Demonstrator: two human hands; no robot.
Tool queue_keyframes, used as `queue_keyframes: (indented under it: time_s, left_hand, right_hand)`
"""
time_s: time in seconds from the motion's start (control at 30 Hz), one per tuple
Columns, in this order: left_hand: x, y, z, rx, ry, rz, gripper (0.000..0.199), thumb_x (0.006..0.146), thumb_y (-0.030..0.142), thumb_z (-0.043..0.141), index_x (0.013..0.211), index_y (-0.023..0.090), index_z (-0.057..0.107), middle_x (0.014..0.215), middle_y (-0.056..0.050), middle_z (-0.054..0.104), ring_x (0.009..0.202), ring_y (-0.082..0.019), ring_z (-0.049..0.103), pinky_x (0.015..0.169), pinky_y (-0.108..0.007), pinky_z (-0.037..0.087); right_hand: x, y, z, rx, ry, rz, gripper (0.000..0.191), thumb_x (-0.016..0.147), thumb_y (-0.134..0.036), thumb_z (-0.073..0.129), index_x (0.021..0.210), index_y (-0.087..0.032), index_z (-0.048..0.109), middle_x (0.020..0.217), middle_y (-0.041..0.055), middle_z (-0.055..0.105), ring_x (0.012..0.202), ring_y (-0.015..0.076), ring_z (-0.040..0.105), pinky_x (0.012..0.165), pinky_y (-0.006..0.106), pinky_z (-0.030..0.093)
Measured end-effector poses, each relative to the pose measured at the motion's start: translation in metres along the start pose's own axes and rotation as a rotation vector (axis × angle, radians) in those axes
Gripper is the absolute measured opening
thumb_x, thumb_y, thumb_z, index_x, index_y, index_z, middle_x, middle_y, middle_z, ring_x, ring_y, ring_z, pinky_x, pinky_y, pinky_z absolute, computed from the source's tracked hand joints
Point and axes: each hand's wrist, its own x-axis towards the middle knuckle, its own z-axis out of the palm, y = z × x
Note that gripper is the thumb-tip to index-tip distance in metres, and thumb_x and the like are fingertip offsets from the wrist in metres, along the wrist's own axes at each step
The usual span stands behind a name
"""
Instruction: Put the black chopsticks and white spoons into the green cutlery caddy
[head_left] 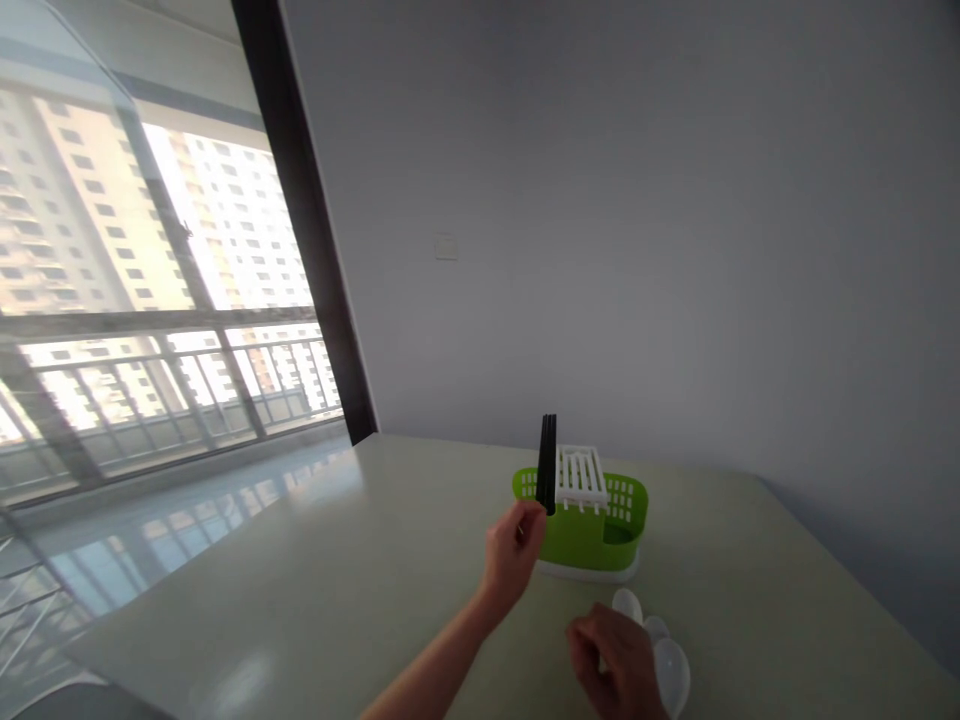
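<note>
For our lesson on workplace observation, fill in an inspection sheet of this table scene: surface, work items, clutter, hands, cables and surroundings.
Surface: pale glossy table, reflecting the window.
Work items: black chopsticks held upright; green plastic cutlery drainer with white slotted insert; white plastic spoons on the table.
Clutter: nothing seen.
Hands: left hand grips the chopsticks beside the drainer; right hand rests on the spoons.
Cables: nothing seen.
Surroundings: plain grey wall, large window showing apartment blocks.
</note>
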Motion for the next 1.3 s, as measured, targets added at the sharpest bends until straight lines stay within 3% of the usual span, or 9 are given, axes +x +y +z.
queue_keyframes:
  time_s: [0.1, 0.23, 0.47, 0.6, 0.73, 0.83, 0.93, 1.1, 1.3]
  left_hand:
    - [-0.030, -0.006, 0.027, 0.050, -0.265, -0.051, 0.024, 0.082, 0.033, 0.045, 0.089, 0.018, 0.064, 0.066, 0.002, 0.060, 0.056, -0.008, 0.049, 0.054, -0.018, 0.037]
    - [-0.041, -0.008, 0.064, 0.197, -0.533, -0.111, 0.031, 0.076, 0.039, 0.052, 0.097, 0.021, 0.065, 0.076, -0.002, 0.067, 0.065, -0.014, 0.056, 0.058, -0.022, 0.041]
    - [-0.034, -0.006, 0.102, 0.394, -0.649, -0.101, 0.021, 0.075, 0.031, 0.052, 0.072, 0.017, 0.068, 0.077, -0.010, 0.067, 0.071, -0.023, 0.060, 0.059, -0.030, 0.043]
    - [-0.030, -0.013, 0.085, 0.335, -0.600, -0.084, 0.021, 0.076, 0.032, 0.051, 0.071, 0.017, 0.066, 0.069, -0.004, 0.064, 0.063, -0.016, 0.056, 0.053, -0.023, 0.037]
    - [-0.025, -0.012, 0.044, 0.228, -0.366, -0.092, 0.021, 0.078, 0.033, 0.051, 0.075, 0.016, 0.063, 0.063, 0.002, 0.060, 0.057, -0.010, 0.049, 0.050, -0.019, 0.031]
    - [-0.026, 0.000, 0.013, 0.220, -0.209, -0.010, 0.023, 0.084, 0.035, 0.046, 0.081, 0.018, 0.061, 0.066, 0.003, 0.060, 0.057, -0.008, 0.049, 0.054, -0.019, 0.033]
    - [-0.034, 0.012, -0.007, 0.252, -0.125, 0.132, 0.019, 0.087, 0.032, 0.044, 0.087, 0.020, 0.060, 0.071, 0.002, 0.062, 0.061, -0.008, 0.052, 0.059, -0.019, 0.036]
    - [-0.053, 0.014, -0.016, 0.331, -0.083, 0.398, 0.015, 0.087, 0.024, 0.044, 0.089, 0.020, 0.058, 0.071, 0.000, 0.062, 0.063, -0.010, 0.055, 0.060, -0.021, 0.037]
    - [-0.052, 0.013, -0.026, 0.393, -0.021, 0.510, 0.013, 0.086, 0.021, 0.046, 0.089, 0.020, 0.058, 0.070, 0.000, 0.063, 0.062, -0.011, 0.055, 0.060, -0.022, 0.037]
  right_hand:
    - [0.000, 0.009, -0.013, 0.062, 0.091, 0.193, 0.018, 0.086, -0.024, 0.043, 0.071, -0.021, 0.052, 0.058, -0.0024, 0.053, 0.052, 0.0112, 0.050, 0.052, 0.024, 0.037]
    - [-0.001, 0.022, -0.016, 0.134, 0.188, 0.362, 0.021, 0.088, -0.031, 0.043, 0.072, -0.021, 0.053, 0.059, -0.0024, 0.054, 0.050, 0.0108, 0.048, 0.051, 0.022, 0.037]
    - [-0.002, 0.033, -0.006, 0.201, 0.126, 0.400, 0.019, 0.088, -0.034, 0.044, 0.080, -0.021, 0.056, 0.072, 0.0009, 0.060, 0.068, 0.0141, 0.059, 0.064, 0.023, 0.043]
    - [-0.001, 0.031, -0.002, 0.245, 0.128, 0.485, 0.019, 0.088, -0.037, 0.045, 0.094, -0.022, 0.053, 0.067, -0.0020, 0.054, 0.060, 0.0123, 0.055, 0.058, 0.022, 0.042]
    - [0.002, 0.024, 0.002, 0.294, 0.107, 0.548, 0.028, 0.088, -0.041, 0.044, 0.107, -0.021, 0.046, 0.062, -0.0061, 0.043, 0.053, 0.0113, 0.047, 0.051, 0.022, 0.038]
    - [0.002, 0.021, 0.010, 0.276, -0.006, 0.544, 0.035, 0.087, -0.044, 0.045, 0.113, -0.021, 0.043, 0.062, -0.0068, 0.044, 0.053, 0.0118, 0.048, 0.052, 0.023, 0.036]
    - [-0.001, 0.018, 0.021, 0.234, -0.192, 0.488, 0.028, 0.086, -0.043, 0.046, 0.101, -0.020, 0.051, 0.060, -0.0060, 0.050, 0.052, 0.0116, 0.048, 0.051, 0.023, 0.032]
    - [-0.004, 0.012, 0.030, 0.160, -0.342, 0.398, 0.025, 0.086, -0.035, 0.045, 0.068, -0.020, 0.051, 0.063, -0.0023, 0.057, 0.057, 0.0120, 0.050, 0.054, 0.023, 0.032]
    - [-0.006, 0.013, 0.030, 0.210, -0.361, 0.378, 0.019, 0.087, -0.036, 0.045, 0.086, -0.020, 0.055, 0.067, -0.0026, 0.060, 0.059, 0.0126, 0.054, 0.056, 0.023, 0.035]
